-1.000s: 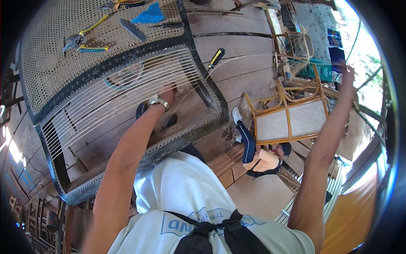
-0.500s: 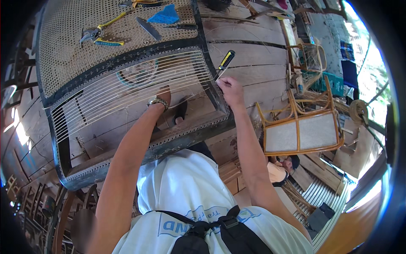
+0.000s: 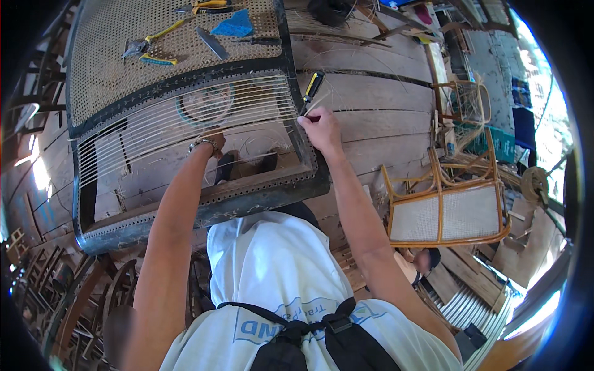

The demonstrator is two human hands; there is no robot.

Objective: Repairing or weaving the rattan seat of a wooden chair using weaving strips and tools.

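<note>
The right hand (image 3: 322, 131) pinches a cane strand (image 3: 317, 103) at the black seat frame's (image 3: 260, 193) right rail, beside a screwdriver (image 3: 314, 85). The left hand (image 3: 215, 140) reaches beneath the strung canes (image 3: 247, 102), its grip unclear.

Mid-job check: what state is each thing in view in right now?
Frame: drilled with holes, front opening partly strung.
Strands: stretched side to side, no finished weave.
Cane panel: woven across.
Yellow-handled cutters: lying down, handles spread.
Knife: lying flat.
Blue piece: lying on the panel.
Screwdriver: tilted, tip unclear.
Left hand: in the opening, grip unclear.
Right hand: fingertips pinched together at right rail.
</note>
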